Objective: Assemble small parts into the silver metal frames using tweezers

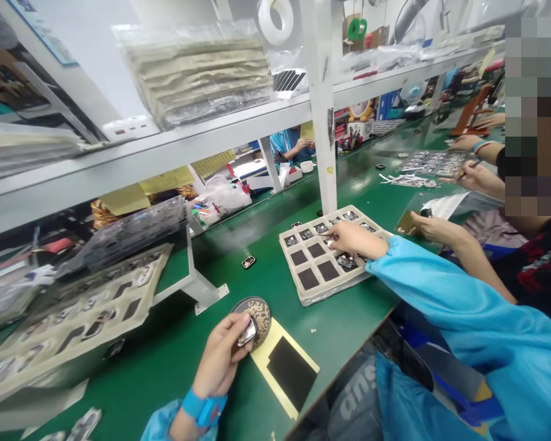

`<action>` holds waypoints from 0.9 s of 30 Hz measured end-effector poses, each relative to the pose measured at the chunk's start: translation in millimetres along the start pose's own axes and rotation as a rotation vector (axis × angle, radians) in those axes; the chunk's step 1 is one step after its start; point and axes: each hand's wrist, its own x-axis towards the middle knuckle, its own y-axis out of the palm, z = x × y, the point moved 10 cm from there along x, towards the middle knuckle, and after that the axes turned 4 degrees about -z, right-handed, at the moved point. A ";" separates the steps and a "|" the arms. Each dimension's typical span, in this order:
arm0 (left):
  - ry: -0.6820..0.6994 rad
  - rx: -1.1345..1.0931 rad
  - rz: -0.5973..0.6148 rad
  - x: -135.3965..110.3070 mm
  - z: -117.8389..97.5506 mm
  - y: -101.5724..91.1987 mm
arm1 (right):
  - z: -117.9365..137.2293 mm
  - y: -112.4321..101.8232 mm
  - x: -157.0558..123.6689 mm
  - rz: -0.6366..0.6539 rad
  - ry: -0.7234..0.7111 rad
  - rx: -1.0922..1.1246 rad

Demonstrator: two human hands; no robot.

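My left hand (220, 355) pinches a small rounded metal-framed part (248, 331) between thumb and fingers. It is held over the edge of a round dish (265, 334) that holds many tiny tan pieces. Beside the dish lies a yellow sheet (282, 401) bearing a black rectangular patch (294, 372). My right hand (356, 239) reaches over a cream compartment tray (310, 298), its fingers closed on what looks like thin tweezers, whose tip points left. Small dark electronic parts (307, 234) sit in several of the tray's pockets; the front left pockets show only dark liners.
A small black-framed part (248, 262) lies on the green table (261, 278). To the left, a second tray (133, 288) rests by a white shelf leg (204, 294). A white post (324, 153) rises behind the near tray. At right, a co-worker's hand (436, 229) works close by.
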 end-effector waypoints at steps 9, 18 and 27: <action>0.013 -0.134 -0.001 -9.6 3.9 1.3 | 27.6 -32.8 3.4 -0.082 -0.103 0.001; 0.117 -0.214 -0.053 -1.8 -13.9 -26.1 | 207.6 7.4 -50.6 0.207 -0.301 1.040; 0.191 -0.100 -0.135 0.2 -13.2 -39.8 | 229.1 95.0 -72.0 0.322 -0.114 1.309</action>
